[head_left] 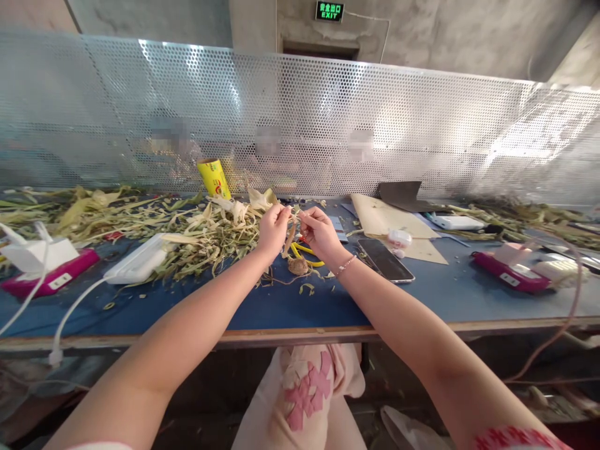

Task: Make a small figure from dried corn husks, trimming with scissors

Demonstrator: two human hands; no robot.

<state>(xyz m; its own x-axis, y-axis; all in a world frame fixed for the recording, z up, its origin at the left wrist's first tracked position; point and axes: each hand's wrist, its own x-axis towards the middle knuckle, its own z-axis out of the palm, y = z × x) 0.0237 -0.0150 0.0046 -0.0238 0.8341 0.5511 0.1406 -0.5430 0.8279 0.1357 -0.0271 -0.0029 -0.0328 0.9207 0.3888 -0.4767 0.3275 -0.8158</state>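
Note:
My left hand [272, 231] and my right hand [322, 235] meet over the middle of the table, fingertips almost touching. Both are closed in a pinch on a small, pale, dried plant strip [293, 215], mostly covered by the fingers. Just below them lie a yellow-handled tool [309, 251], partly hidden, and a round brown fibrous lump [297, 267]. A heap of dried, husk-like leaves [206, 250] spreads beside my left hand. To the right of my right hand lies a dark-screened phone [387, 260].
A yellow tube [214, 179] stands behind the heap, before a perforated metal screen [319, 119]. Magenta power strips [51, 275] with plugs and cables sit at both sides. Beige sheets [389, 215], a small white case [399, 238] and more dried leaves [525, 215] lie right.

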